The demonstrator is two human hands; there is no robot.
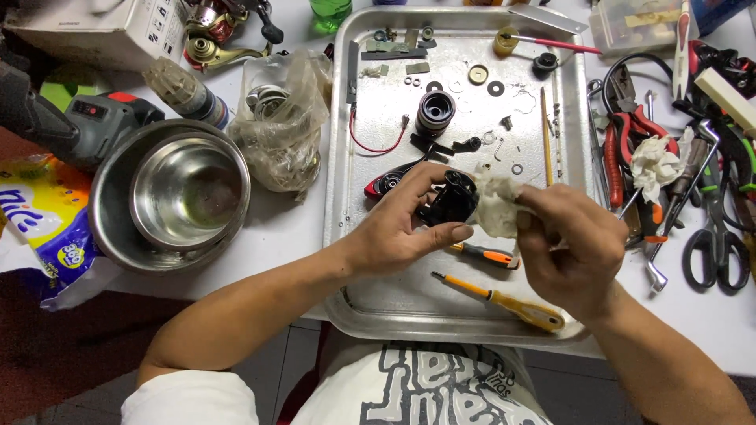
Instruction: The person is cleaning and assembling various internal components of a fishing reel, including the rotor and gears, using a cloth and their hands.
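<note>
Work surface: white table (276, 236), crowded with tools; a metal tray (340, 197) is set at its centre, in front of the seated person.
Left hand (402, 228): closed around a black reel part (449, 201), which is gripped between thumb and fingers above the tray's middle.
Right hand (571, 244): closed on a wad of whitish cloth (496, 205), which is pressed against the right side of the black reel part.
Orientation of part: compact and rounded; no clear long axis can be told, as much of it is covered by fingers and cloth.
Tray contents, near: two orange-handled screwdrivers (504, 301) are laid below the hands, both slanting down to the right; a red-and-black reel body (386, 182) lies just left of the held part.
Tray contents, far: one dark spool (435, 112), one red wire (370, 142), several washers and small parts, uncounted.
Left of tray: two nested steel bowls (169, 197), one crumpled plastic bag (283, 126), one cordless drill (87, 126).
Right of tray: red-handled pliers (630, 134), one pair of black scissors (713, 244), a second crumpled tissue (654, 165).
Obstructions: none lie between the hands and the tray.
</note>
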